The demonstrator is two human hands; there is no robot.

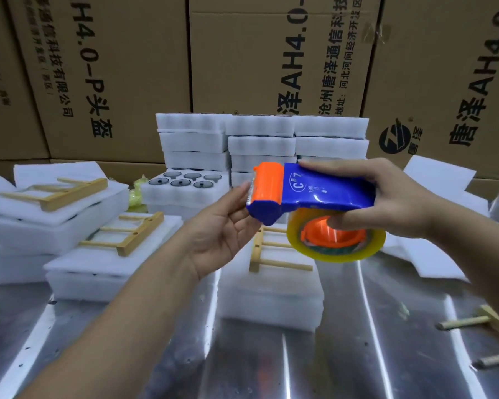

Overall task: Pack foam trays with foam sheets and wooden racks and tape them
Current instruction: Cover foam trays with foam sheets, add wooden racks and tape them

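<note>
Tape dispenser is held in the air at frame centre, above the tabletop. Its long axis runs nearly level across the frame, with the cutter end to frame left and the rear to frame right. The body is glossy blue plastic with a "C" mark on top. An orange guard covers the serrated cutter.

The tape roll hangs under the rear. It is clear yellowish film on an orange core.

Hands:
- The right hand is clamped on the dispenser's rear, fingers over the blue top and thumb in the orange core.
- The left hand is palm up, with fingers nearly straight and touching the cutter end from behind and below. No closed grip is visible. Whether it has hold of the tape end cannot be told.
- The two hands are apart, one at each end of the dispenser.

Directly below, partly hidden by dispenser and roll, is a white foam tray, a soft-edged block. On top of it lies a wooden rack, a pale bar with dowels pointing to frame right.

Surroundings:
- At left, two more racks lie on covered foam trays.
- Left of centre, behind the left hand, an open tray shows round dark discs in its pockets.
- At centre rear stands a stack of closed trays.
- Across the whole back are printed cardboard boxes.
- At right lie loose foam sheets.
- At lower right a loose rack is on the tabletop, blurred.
- The tabletop is reflective metal with bright streaks.
</note>
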